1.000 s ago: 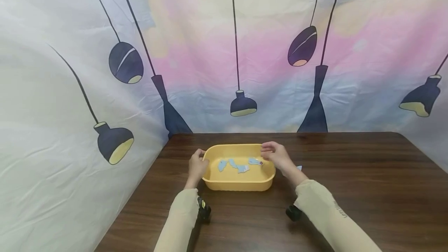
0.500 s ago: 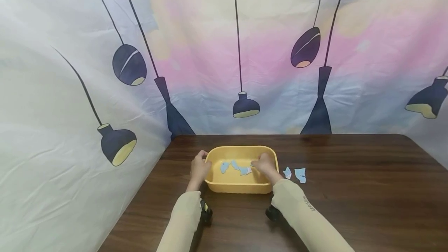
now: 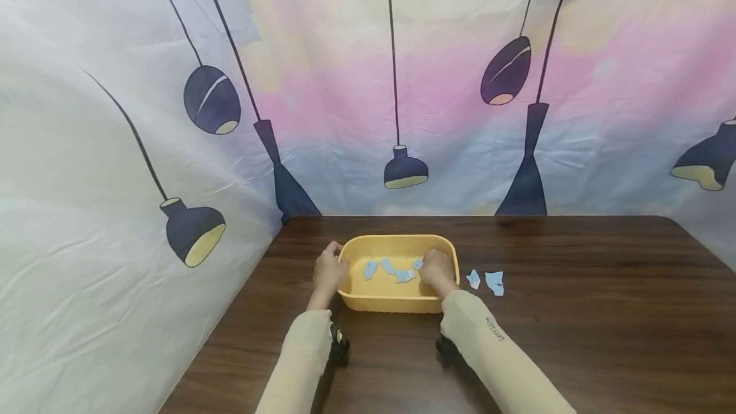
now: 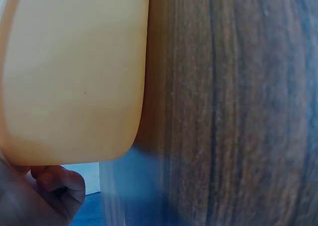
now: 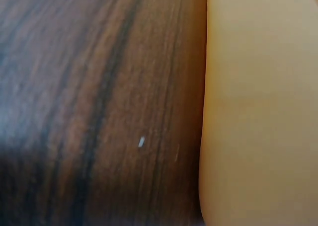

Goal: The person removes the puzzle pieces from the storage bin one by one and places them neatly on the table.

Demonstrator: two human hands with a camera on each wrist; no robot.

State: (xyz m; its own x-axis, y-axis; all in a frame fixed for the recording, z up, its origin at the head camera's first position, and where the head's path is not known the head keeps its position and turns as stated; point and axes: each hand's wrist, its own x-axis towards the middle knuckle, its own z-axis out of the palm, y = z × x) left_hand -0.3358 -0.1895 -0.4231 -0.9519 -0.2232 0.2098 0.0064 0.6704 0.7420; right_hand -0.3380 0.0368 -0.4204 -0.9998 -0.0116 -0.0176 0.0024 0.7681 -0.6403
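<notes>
Both hands (image 3: 328,271) on yellow basin (image 3: 397,302)

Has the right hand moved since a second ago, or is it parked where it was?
Yes. The right hand has dropped from above the far right rim of the yellow tub down inside it, by the blue paper scraps.

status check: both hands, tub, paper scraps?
Left hand grips yellow tub at its left rim. Right hand down inside tub, at the blue scraps; grasp unclear. Two scraps on table right of tub. Nothing blocking.
</notes>
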